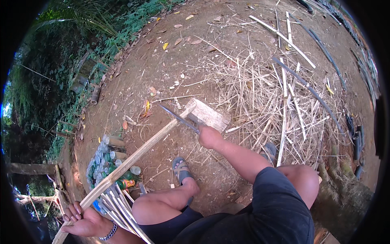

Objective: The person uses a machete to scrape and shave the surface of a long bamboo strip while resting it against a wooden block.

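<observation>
Across my left side runs a long, pale split pole, perhaps bamboo (pixel 136 156). Its lower end lies in my left hand (pixel 87 223), whose fingers curl over it. The far end rests on a flat wooden block (pixel 211 115) on the ground. My right hand (pixel 209 137) is closed round the handle of a long-bladed knife (pixel 178 117); the handle itself is mostly hidden by the fist. The dark blade crosses the pole close to its far end, and whether it touches or cuts in I cannot tell.
Thin shavings (pixel 248 91) pile up on the right, with pale strips (pixel 284 105) and a dark pole (pixel 310 89) over them. Bottles (pixel 107 158) stack at the left beside a bundle of strips (pixel 122 211). My sandalled foot (pixel 182 168) stands near the block. Roots (pixel 341 175) rise at right.
</observation>
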The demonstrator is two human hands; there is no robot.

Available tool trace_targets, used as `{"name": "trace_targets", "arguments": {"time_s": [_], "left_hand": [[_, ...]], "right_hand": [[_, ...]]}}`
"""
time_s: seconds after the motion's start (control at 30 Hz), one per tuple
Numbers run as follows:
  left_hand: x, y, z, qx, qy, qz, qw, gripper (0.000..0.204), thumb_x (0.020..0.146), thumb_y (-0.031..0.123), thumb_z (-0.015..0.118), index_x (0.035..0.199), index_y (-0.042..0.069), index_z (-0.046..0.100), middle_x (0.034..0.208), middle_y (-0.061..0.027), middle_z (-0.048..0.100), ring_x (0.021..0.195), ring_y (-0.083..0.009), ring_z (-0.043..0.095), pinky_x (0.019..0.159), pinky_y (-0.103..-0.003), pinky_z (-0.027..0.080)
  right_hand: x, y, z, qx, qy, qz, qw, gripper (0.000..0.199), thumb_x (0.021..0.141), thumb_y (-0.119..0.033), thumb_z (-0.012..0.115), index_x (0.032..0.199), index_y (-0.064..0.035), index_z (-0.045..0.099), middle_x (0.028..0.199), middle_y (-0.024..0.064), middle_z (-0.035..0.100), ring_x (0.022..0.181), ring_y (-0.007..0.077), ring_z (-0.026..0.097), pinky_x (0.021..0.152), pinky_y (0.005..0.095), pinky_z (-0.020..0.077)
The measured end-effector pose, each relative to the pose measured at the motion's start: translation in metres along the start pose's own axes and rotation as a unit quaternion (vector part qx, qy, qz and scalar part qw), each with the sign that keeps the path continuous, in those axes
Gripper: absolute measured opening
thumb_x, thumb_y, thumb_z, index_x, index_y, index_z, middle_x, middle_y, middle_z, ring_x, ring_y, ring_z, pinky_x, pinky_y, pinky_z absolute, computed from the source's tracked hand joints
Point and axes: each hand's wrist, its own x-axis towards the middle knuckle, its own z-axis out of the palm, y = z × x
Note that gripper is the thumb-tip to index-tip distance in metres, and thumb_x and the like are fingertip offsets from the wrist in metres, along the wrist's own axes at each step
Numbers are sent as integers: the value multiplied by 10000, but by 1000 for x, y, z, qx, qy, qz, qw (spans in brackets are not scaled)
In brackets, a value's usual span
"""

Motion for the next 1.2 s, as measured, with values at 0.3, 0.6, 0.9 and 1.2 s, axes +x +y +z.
{"name": "trace_targets", "arguments": {"time_s": [0.3, 0.6, 0.9, 1.2], "left_hand": [[-1, -3, 11, 91, 63, 12, 994, 538, 986, 542, 233, 680, 115, 348, 552, 2, 292, 495, -121, 276, 496, -256, 276], [6, -10, 6, 58, 42, 0, 997, 533, 984, 534, 285, 683, 104, 384, 567, -4, 310, 484, -118, 271, 475, -247, 276], [2, -10, 2, 69, 84, -7, 994, 519, 982, 535, 297, 676, 127, 396, 565, 8, 330, 484, -106, 305, 487, -244, 315], [2, -31, -43, 98, 62, -77, 990, 495, 984, 468, 381, 1184, 19, 445, 1096, -142, 537, 1036, -268, 513, 928, -419, 407]], "right_hand": [[33, 64, 36, 56, 30, 107, 992, 290, 802, -81, 557, 1077, 14, 558, 993, 240, 646, 962, 361, 633, 830, 443, 500], [44, 62, 48, 111, 20, 177, 978, 271, 828, -100, 526, 1066, 20, 572, 1041, 243, 637, 987, 373, 622, 871, 444, 483], [46, 72, 48, 67, 47, 147, 986, 320, 783, -147, 581, 1055, 21, 608, 1030, 253, 636, 982, 370, 624, 856, 417, 492], [18, 106, 75, 123, 48, 140, 981, 291, 752, -132, 628, 976, 54, 612, 809, 206, 646, 686, 295, 649, 599, 387, 514]]}}
